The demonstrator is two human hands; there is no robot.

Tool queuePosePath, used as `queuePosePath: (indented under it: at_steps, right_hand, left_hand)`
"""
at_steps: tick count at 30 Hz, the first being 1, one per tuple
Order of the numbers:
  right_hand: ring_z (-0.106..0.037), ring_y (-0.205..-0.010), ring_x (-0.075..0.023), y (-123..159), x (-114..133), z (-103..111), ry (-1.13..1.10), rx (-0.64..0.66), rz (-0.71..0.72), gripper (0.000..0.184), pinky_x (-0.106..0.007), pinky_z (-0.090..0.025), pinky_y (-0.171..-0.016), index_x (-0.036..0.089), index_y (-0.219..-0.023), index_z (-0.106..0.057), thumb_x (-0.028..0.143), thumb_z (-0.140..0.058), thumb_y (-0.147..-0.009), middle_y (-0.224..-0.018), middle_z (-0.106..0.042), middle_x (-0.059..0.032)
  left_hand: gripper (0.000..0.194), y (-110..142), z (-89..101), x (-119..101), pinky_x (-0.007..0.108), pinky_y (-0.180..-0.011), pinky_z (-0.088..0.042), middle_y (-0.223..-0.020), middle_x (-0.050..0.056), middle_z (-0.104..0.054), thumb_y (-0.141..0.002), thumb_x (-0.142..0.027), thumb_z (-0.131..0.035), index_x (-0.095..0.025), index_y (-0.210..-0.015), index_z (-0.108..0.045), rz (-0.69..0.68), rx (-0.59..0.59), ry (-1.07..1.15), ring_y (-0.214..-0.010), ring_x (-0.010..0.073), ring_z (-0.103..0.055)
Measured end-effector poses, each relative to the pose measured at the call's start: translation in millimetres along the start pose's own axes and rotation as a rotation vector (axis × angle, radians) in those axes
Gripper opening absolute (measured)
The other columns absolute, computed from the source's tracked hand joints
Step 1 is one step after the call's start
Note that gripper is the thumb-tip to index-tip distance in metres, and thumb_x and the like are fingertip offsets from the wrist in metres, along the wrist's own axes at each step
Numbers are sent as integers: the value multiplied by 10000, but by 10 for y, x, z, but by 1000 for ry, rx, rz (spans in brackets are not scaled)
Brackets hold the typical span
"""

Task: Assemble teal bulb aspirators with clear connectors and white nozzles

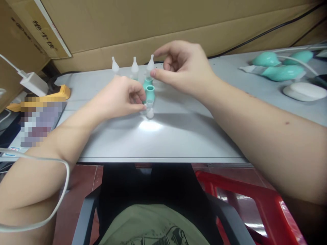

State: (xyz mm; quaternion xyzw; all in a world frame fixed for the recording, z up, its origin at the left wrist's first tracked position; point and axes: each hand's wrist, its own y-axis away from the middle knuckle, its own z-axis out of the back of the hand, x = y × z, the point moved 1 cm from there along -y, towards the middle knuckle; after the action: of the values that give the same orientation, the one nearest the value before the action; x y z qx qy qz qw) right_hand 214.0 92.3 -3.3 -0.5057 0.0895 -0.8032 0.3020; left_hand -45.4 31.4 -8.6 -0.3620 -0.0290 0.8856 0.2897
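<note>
My left hand (125, 97) is over the middle of the table, its fingers curled and its thumb against a small translucent white tip (150, 113). Just behind that tip stands a teal bulb (150, 93) with a round open mouth; a second teal piece (147, 82) is partly hidden behind it. My right hand (182, 66) hovers farther back, thumb and index finger apart beside a white nozzle (151, 63), the thumb at its lower part. Two more white nozzles, one in the middle (134, 66) and one at left (115, 65), stand upright in the same row.
Several teal bulbs (283, 72) lie at the right, by a white mouse-shaped object (304, 92). A yellow power strip (63, 92), a white charger (34, 83) and a phone-like slab (57, 112) are at left. Cardboard (143, 20) walls the back. A white cable (67, 173) crosses my left arm.
</note>
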Motion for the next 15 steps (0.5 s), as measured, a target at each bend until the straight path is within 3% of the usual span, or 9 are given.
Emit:
queuePosePath:
  at_steps: [3, 6, 9, 12, 15]
  right_hand:
    - [-493, -905, -243, -89, -90, -69, 88, 131, -65, 516, -443, -544, -969, 350, -1100, -792, 729, -1107, -946, -757, -592, 65]
    - [-487, -937, -258, -124, -146, -91, 122, 170, -82, 556, -456, -550, -990, 338, -915, -722, 786, -1045, -978, -750, -583, 35]
    - [-553, -967, -285, -95, -100, -46, 79, 29, -44, 534, -486, -565, -1013, 344, -866, -661, 676, -1067, -971, -899, -715, -26]
    - [-643, -1057, -333, -2, 55, 11, 13, -192, 14, 523, -506, -592, -1043, 359, -914, -621, 575, -1095, -955, -1112, -798, -92]
    - [-721, -1134, -385, 113, 220, -25, -32, -249, 45, 569, -532, -650, -1062, 363, -967, -650, 661, -1133, -932, -1230, -836, -117]
  left_hand:
    - [162, 1, 44, 2, 410, -770, -702, -851, 19, -871, -968, -317, -1022, -258, -932, -875, -21, -39, 41, -800, 228, -826]
    - [264, -21, 77, 42, 433, -716, -671, -874, 45, -877, -1005, -476, -1019, -249, -955, -894, -35, -183, 32, -790, 238, -801]
    - [351, -46, 118, 92, 445, -739, -671, -889, 43, -878, -1018, -559, -1012, -226, -1002, -905, -49, -320, -10, -787, 227, -773]
    - [408, -40, 172, 113, 438, -794, -691, -1040, 38, -925, -1019, -620, -1038, -238, -1094, -915, -73, -367, 2, -870, 221, -796]
    - [419, -4, 210, 82, 447, -827, -716, -1297, 62, -936, -996, -605, -1057, -292, -1246, -932, -180, -389, 35, -1021, 267, -853]
